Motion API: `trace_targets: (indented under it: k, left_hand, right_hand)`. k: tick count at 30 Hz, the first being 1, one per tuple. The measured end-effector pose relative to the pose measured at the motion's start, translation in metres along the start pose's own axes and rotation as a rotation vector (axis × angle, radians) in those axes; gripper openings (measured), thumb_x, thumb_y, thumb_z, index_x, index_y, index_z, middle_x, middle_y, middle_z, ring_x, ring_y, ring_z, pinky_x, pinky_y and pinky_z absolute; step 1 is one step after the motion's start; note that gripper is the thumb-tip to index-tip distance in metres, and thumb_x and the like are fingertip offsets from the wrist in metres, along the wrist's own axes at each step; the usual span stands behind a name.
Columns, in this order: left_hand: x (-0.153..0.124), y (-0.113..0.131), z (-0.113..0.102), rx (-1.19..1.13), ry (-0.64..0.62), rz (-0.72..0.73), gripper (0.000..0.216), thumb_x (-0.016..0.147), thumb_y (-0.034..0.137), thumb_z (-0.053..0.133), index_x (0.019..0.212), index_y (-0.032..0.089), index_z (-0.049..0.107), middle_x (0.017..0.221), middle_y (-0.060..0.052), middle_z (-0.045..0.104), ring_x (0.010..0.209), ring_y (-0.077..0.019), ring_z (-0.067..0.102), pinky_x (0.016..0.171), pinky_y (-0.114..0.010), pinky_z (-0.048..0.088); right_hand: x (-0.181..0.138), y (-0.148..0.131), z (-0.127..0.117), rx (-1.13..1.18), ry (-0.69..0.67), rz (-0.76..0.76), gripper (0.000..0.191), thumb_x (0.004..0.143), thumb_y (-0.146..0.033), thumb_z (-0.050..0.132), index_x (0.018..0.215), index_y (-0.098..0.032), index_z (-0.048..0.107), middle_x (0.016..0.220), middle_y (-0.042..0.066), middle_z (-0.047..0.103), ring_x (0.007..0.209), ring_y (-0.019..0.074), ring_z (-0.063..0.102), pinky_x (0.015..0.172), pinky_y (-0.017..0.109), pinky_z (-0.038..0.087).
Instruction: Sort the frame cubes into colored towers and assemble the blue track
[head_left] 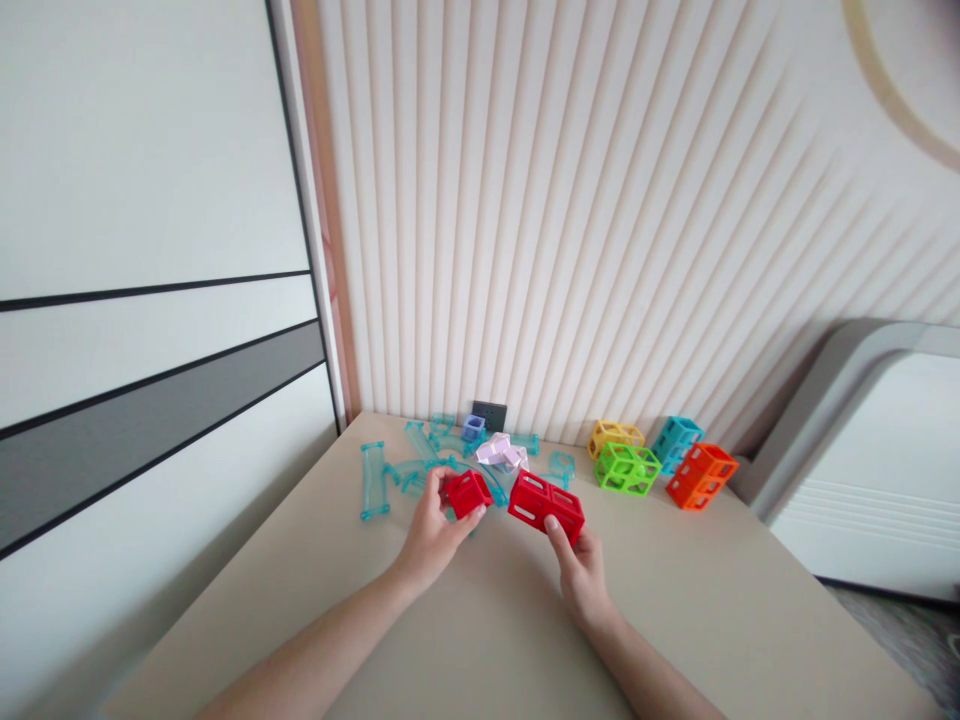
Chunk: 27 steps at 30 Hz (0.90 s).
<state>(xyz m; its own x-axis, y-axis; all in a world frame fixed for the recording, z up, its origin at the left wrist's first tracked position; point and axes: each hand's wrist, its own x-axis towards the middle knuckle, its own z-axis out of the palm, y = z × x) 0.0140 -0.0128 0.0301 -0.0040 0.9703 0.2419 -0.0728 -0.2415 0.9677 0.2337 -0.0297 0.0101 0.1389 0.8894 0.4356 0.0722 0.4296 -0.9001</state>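
My left hand (435, 520) is closed around a small red block (468, 493), with the thumb along its near side. A longer red block (536, 497) with slotted openings is gripped in my right hand (583, 570), its thumb pressed on the near face. The two red pieces are held up above the table, a short gap between them. Behind them lie several translucent teal track pieces (373, 480), a pale purple translucent piece (501, 452) and a small blue-violet block (473, 428). My hands partly cover some teal pieces.
To the right stand a yellow block (615, 436), a green block (628, 469), a blue block (677, 445) and an orange block (700, 476). A ribbed wall with a black socket plate (491, 413) borders the table (465, 640) at the back. A white cabinet (150, 480) is on the left.
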Motion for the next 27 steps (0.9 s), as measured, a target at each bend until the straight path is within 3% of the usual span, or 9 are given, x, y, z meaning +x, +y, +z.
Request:
trace_targets:
  k: [7,14,27]
  left_hand:
    - [0.001,0.002,-0.001,-0.029,-0.085,-0.022,0.041,0.077,0.038,0.078,0.106,0.019,0.058,0.103,-0.007,0.070,0.093,-0.0211,0.067,0.082,-0.032,0.054]
    - [-0.001,0.013,0.000,-0.141,-0.150,-0.115,0.048,0.077,0.046,0.078,0.111,0.017,0.063,0.103,-0.009,0.073,0.095,-0.0221,0.068,0.080,-0.032,0.057]
    - [-0.001,0.013,0.002,-0.157,-0.194,-0.170,0.056,0.073,0.047,0.081,0.118,0.017,0.064,0.109,-0.010,0.074,0.101,-0.0250,0.068,0.088,-0.036,0.055]
  right_hand:
    - [-0.004,0.000,-0.001,-0.004,-0.052,-0.008,0.035,0.092,-0.051,0.064,0.106,-0.022,0.078,0.111,0.010,0.078,0.104,0.0303,0.072,0.095,0.042,0.056]
    - [-0.005,-0.006,-0.001,-0.002,-0.099,0.006,0.033,0.093,-0.049,0.063,0.105,-0.022,0.079,0.108,0.008,0.079,0.099,0.0275,0.072,0.092,0.038,0.057]
    - [-0.009,-0.013,0.001,-0.030,-0.190,0.030,0.035,0.092,-0.051,0.063,0.101,-0.021,0.080,0.100,0.008,0.079,0.099,0.0296,0.072,0.096,0.044,0.056]
